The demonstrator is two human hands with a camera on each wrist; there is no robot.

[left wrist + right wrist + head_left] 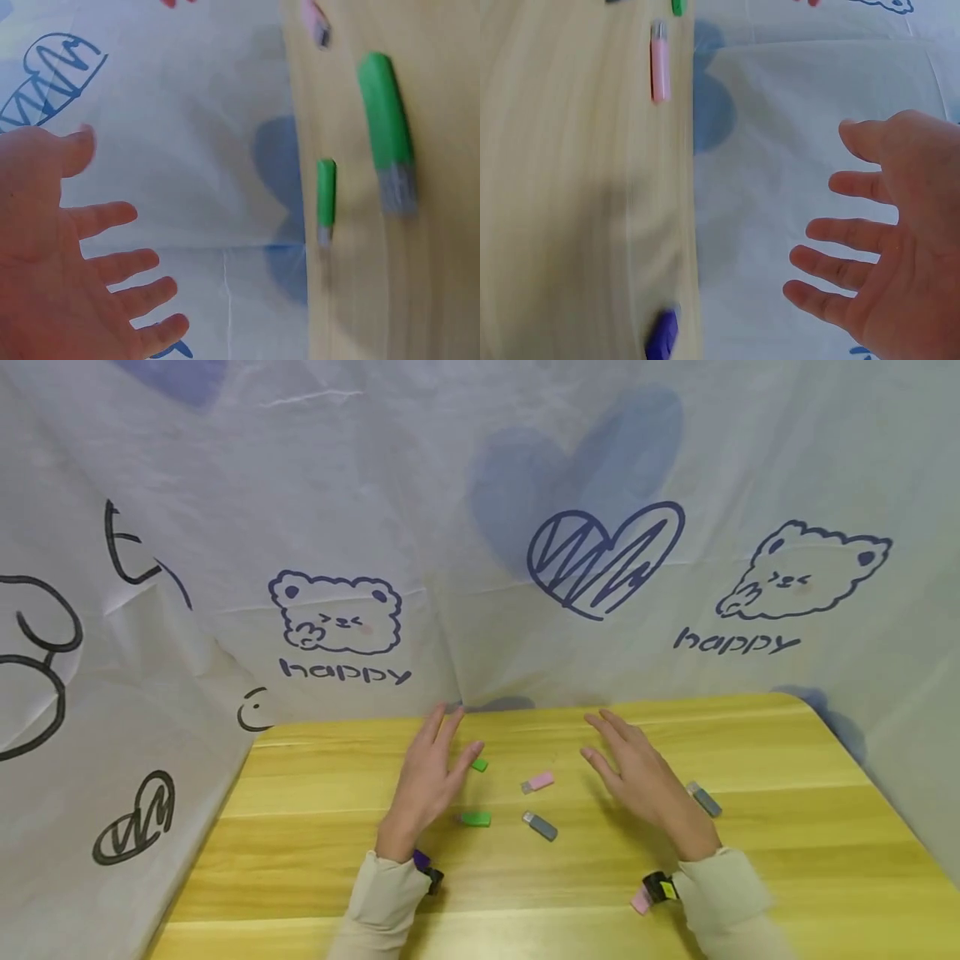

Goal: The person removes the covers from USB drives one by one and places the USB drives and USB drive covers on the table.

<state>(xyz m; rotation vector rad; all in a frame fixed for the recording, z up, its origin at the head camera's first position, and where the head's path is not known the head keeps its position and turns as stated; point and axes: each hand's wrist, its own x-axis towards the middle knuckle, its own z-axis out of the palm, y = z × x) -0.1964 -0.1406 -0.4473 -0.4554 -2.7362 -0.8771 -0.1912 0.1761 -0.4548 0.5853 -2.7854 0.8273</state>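
My left hand hovers over the table with fingers spread and nothing held. Close by its thumb is a green USB flash drive, partly hidden; another green USB flash drive lies nearer to me. The right hand is likewise raised, its fingers apart and palm bare in the right wrist view. Between the hands lie a pink USB flash drive and a grey one. Beside the right wrist rests a dark USB flash drive, which looks purple in the right wrist view.
The yellow wood-grain table meets a white cloth with drawings at the back and left. A purple piece shows by the left wrist, and a pink piece by the right wrist; both are partly hidden behind the wrist cameras.
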